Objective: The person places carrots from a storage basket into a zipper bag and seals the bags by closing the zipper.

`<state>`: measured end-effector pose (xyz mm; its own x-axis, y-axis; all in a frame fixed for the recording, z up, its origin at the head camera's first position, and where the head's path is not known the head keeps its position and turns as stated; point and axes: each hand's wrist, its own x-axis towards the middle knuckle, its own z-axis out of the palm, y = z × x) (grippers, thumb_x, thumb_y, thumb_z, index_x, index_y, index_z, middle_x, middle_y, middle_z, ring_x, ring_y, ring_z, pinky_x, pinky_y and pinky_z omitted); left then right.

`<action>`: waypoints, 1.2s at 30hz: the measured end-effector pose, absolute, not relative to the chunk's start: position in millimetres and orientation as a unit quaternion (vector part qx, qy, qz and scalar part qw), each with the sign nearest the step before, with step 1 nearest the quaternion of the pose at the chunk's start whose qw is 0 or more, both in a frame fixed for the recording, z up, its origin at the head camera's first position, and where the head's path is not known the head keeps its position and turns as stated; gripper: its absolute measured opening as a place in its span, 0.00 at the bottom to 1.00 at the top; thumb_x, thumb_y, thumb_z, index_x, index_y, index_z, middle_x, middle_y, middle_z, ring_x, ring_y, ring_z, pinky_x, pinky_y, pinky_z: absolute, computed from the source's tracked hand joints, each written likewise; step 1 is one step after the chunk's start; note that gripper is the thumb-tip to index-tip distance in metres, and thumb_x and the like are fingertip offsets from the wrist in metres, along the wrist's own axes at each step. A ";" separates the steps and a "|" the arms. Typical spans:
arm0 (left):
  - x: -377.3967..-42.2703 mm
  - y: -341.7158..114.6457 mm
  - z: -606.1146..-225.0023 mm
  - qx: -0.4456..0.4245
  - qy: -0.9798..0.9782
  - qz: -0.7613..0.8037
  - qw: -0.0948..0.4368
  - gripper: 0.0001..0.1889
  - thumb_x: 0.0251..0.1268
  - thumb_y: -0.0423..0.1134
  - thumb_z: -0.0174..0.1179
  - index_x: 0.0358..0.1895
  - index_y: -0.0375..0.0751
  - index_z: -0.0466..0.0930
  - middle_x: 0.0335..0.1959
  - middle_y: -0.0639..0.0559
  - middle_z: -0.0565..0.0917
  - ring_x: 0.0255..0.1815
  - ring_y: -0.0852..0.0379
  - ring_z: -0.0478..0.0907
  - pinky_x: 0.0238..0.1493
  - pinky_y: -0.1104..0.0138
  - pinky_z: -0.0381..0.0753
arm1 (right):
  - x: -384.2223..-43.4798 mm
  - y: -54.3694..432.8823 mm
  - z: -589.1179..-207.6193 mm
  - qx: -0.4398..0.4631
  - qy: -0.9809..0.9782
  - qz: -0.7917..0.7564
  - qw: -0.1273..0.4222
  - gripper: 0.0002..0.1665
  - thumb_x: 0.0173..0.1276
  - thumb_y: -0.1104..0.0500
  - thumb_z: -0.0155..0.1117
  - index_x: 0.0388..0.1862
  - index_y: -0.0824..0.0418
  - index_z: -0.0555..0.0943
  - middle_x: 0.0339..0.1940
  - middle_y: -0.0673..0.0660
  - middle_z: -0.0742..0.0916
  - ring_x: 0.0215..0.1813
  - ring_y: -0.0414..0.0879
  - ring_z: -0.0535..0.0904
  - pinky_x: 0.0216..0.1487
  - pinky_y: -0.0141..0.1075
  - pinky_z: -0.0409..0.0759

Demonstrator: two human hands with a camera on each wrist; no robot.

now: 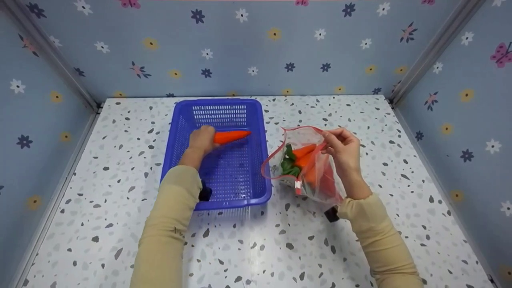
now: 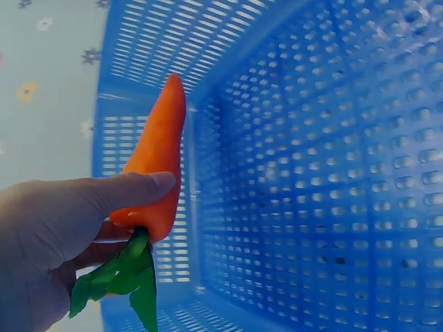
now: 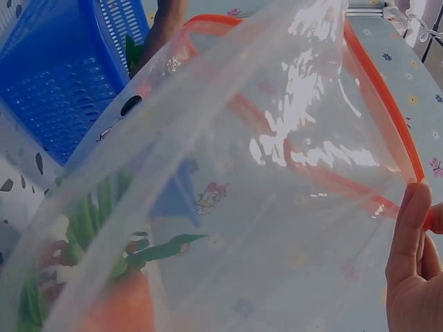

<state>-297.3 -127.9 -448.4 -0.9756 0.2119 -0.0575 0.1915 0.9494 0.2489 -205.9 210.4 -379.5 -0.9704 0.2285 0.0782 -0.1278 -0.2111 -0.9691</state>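
My left hand point(image 1: 202, 140) grips an orange carrot point(image 1: 232, 137) with green leaves point(image 2: 124, 277), above the floor of a blue plastic basket point(image 1: 264, 176). In the left wrist view, the thumb lies across the carrot's thick end and its tip points up. To the right, my right hand point(image 1: 345, 150) pinches the red-edged rim of a clear zip bag point(image 1: 320, 188). The bag's mouth gapes toward the basket. Inside it lie several carrots point(image 1: 305, 151) with green leaves point(image 1: 289, 165). The right wrist view shows them blurred through the plastic point(image 3: 118, 304).
The basket stands on a white speckled table point(image 1: 248, 248), left of the bag. Blue flowered panels point(image 1: 256, 48) enclose the table at the back and on both sides. A small red-and-white slider point(image 1: 298, 185) hangs at the bag's near edge.
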 end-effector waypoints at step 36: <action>-193.9 -81.8 -360.0 0.158 0.930 0.304 -0.129 0.24 0.46 0.46 0.67 0.45 0.33 0.78 0.32 0.44 0.73 0.31 0.50 0.71 0.36 0.61 0.76 | -204.3 208.7 -382.5 -0.006 -0.600 0.790 0.126 0.03 0.58 0.69 0.60 0.29 0.70 0.77 0.22 0.57 0.79 0.16 0.45 0.73 0.20 0.30 0.76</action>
